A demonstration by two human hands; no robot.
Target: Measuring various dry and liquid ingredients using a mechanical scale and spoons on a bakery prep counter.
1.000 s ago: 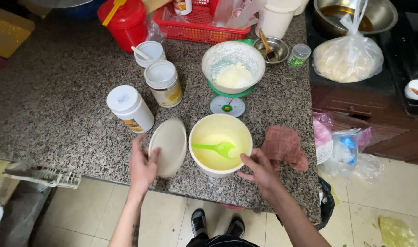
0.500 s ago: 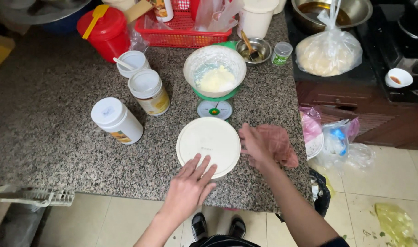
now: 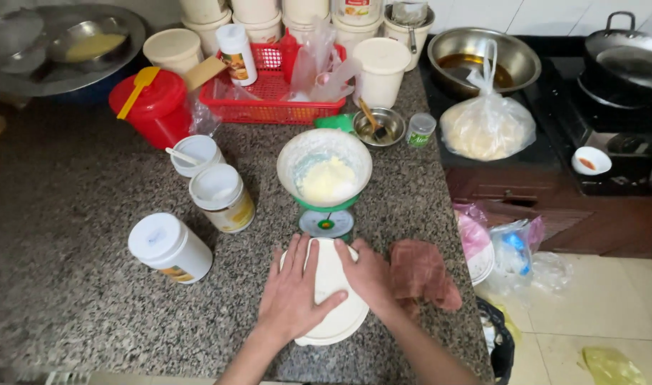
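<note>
Both hands lie flat on the cream lid [image 3: 331, 303], the left hand [image 3: 295, 294] and the right hand [image 3: 366, 273] covering most of its top; the container beneath it is fully hidden, so its contents cannot be told. Both forearms run out of the picture's bottom edge. The scale's dial [image 3: 326, 223] is too small to read. At the countertop's far edge, the row of cream tubs [image 3: 258, 13] is cut off by the top of the picture. What fills the tied plastic bag [image 3: 487, 128] is unclear through the film.
</note>
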